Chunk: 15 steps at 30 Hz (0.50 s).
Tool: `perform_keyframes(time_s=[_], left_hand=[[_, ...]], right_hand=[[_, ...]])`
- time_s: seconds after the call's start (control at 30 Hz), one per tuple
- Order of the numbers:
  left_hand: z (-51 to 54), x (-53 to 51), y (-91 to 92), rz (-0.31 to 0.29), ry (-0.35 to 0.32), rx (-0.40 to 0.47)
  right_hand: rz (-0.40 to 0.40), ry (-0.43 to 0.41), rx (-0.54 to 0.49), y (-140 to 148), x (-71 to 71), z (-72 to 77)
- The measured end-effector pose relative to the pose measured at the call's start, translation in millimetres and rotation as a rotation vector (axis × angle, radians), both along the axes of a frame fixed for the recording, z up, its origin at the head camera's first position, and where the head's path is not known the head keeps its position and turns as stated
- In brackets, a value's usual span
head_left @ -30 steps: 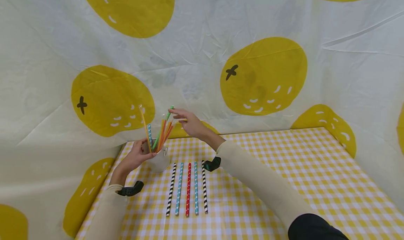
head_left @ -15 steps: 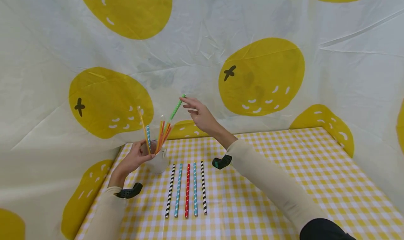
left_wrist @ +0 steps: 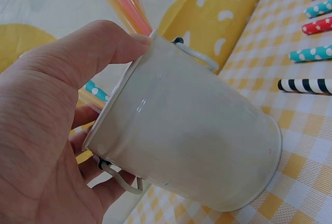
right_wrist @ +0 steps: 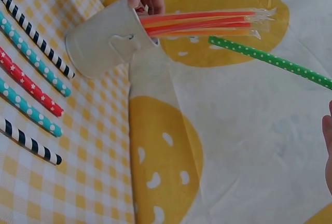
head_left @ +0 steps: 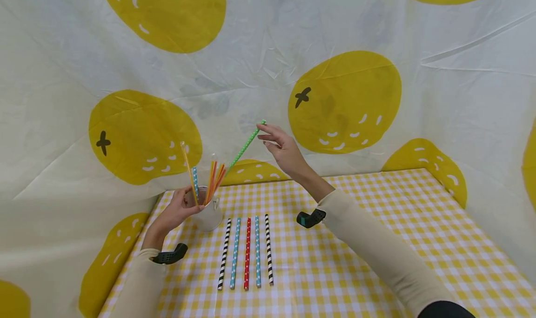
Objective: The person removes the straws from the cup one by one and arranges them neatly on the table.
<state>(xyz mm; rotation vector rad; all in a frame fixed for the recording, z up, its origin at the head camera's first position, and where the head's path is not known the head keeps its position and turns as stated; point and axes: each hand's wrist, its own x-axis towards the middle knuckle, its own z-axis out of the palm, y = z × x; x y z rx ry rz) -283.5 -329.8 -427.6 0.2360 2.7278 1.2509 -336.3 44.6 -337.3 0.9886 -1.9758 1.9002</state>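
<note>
My left hand (head_left: pixel 177 212) grips the rim of a white metal bucket (left_wrist: pixel 181 125), thumb on the near side and fingers round the back. In the bucket stand orange and red straws (right_wrist: pixel 202 24) in clear wrap, a blue dotted straw (head_left: pixel 195 181) and a yellow straw (head_left: pixel 187 167). Up and to the right, my right hand (head_left: pixel 286 153) pinches a green dotted straw (head_left: pixel 244 149) near its top end. The straw slants, its lower end outside the bucket beside the wrapped straws. In the right wrist view only a bit of that hand shows at the right edge.
In front of the bucket, several paper straws lie in a row: black striped ones (head_left: pixel 269 253) at both ends, blue dotted ones (head_left: pixel 257 253) and a red starred one (head_left: pixel 247 253) between. A checked cloth (head_left: pixel 377 234) covers the table; a fruit-print curtain (head_left: pixel 251 76) hangs behind.
My right hand has moved right and slightly up, drawing the green dotted straw out of the bucket. My left hand stays on the bucket's rim. The row of straws has not moved.
</note>
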Motion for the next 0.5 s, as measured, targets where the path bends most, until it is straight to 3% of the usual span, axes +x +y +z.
perform_keyframes(time_s=[0.27,0.5], left_hand=[[1.0,1.4,-0.1,-0.002,-0.003,0.015],[1.2,1.7,0.0,-0.004,-0.003,0.012]], right_hand=[[-0.002,-0.039,-0.027,15.2,5.6,-3.2],[-0.030,-0.071,0.041,27.4,11.5,-12.8]])
